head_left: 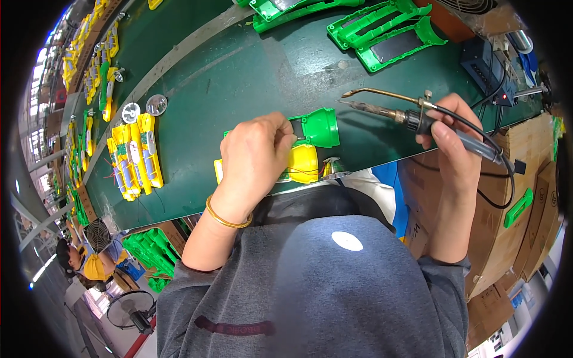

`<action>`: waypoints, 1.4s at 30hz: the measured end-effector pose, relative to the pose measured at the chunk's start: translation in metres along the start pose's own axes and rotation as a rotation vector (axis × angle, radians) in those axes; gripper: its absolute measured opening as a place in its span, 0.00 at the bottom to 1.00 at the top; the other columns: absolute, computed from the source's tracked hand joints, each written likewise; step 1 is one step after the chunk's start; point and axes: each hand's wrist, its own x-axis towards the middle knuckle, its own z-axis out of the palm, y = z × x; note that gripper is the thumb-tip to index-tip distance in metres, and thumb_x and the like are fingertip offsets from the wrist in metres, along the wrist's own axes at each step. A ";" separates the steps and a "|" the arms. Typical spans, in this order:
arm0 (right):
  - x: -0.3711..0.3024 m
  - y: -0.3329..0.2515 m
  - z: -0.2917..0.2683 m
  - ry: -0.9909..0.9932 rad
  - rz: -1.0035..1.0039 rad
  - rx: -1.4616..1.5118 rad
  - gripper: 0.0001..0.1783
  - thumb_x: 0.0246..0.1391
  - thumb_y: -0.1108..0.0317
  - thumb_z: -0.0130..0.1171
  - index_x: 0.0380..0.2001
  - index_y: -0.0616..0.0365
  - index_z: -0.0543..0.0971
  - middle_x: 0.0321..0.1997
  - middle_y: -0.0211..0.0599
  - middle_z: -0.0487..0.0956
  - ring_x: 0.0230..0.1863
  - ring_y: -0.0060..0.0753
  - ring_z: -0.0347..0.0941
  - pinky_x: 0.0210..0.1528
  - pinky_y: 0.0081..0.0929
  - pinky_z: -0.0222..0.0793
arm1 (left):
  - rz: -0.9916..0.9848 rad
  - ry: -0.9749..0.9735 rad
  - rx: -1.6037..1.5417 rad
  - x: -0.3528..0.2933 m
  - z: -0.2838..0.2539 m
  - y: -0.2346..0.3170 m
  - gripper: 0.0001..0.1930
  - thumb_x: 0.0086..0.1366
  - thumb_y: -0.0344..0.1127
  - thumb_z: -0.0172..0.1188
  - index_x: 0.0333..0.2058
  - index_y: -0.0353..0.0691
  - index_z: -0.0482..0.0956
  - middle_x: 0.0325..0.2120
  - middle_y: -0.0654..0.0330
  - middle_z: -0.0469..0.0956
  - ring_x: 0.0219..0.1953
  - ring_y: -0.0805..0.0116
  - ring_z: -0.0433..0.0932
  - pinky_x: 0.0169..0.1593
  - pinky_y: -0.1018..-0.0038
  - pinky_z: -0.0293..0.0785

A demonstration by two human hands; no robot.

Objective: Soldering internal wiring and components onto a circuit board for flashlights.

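In my right hand (456,137) is a soldering iron (418,119) with a thin curved metal tube clamped along it. Its tip points left, raised above the green bench. My left hand (256,149) is closed in a pinch over a green plastic flashlight housing (322,127) lying at the bench's near edge. Whatever sits between those fingertips is hidden. Just nearer to me is a yellow housing (304,164), partly under my left hand, with a clear reflector (334,168) at its right end. The iron's tip is apart from both housings.
Several yellow assemblies (136,158) with wires stand left, near two round reflectors (156,105). Green housing shells (394,45) lie at the far right. A dark soldering station (486,68) and cardboard boxes (501,197) are to the right. A person (95,265) is at far left.
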 end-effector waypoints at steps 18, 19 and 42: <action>-0.009 0.020 0.028 0.336 -0.088 0.418 0.10 0.52 0.67 0.55 0.32 0.62 0.70 0.28 0.32 0.69 0.24 0.22 0.66 0.25 0.19 0.63 | 0.510 0.001 0.075 -0.027 -0.057 -0.034 0.22 0.44 0.36 0.68 0.38 0.38 0.72 0.43 0.52 0.71 0.46 0.50 0.70 0.56 0.58 0.63; -0.006 0.024 0.027 0.320 -0.102 0.396 0.09 0.53 0.66 0.55 0.32 0.61 0.70 0.26 0.32 0.69 0.23 0.22 0.66 0.25 0.19 0.63 | 0.498 -0.042 0.086 -0.036 -0.055 -0.034 0.24 0.44 0.37 0.68 0.40 0.38 0.70 0.46 0.51 0.69 0.47 0.51 0.69 0.55 0.59 0.63; -0.014 0.019 0.016 0.437 -0.143 0.431 0.08 0.57 0.64 0.53 0.35 0.54 0.68 0.29 0.29 0.73 0.27 0.18 0.67 0.29 0.17 0.61 | -0.272 0.714 0.766 0.161 -0.145 -0.226 0.31 0.48 0.43 0.69 0.47 0.38 0.65 0.42 0.49 0.73 0.45 0.49 0.73 0.48 0.57 0.68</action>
